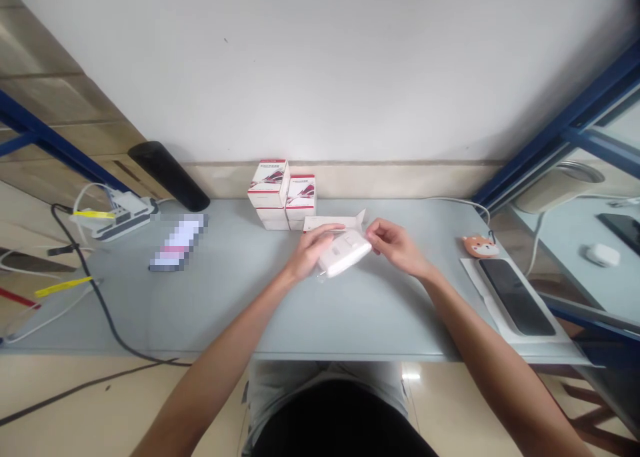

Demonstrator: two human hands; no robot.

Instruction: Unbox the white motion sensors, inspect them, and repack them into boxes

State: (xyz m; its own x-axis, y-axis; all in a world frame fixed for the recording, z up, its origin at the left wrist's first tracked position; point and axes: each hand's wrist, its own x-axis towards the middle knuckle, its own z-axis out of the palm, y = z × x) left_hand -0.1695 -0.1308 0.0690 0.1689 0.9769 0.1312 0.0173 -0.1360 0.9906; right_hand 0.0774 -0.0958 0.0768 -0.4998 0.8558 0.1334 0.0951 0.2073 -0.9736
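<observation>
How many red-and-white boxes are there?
4 visible: top box, lower box beneath, third box right of them, open box beyond the left hand. More may be hidden.

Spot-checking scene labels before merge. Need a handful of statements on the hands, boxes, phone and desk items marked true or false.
1. The left hand holds a white packet. True.
2. The right hand rests on the dark phone at the right of the desk. False: its fingers are at the packet's corner.
3. The red-and-white boxes stand on the floor. False: they are on the desk, near the wall.
4. A power strip is at the left end of the desk. True.
5. The orange animal-face item is left of the boxes. False: it is to their right, just beyond the dark phone.
</observation>
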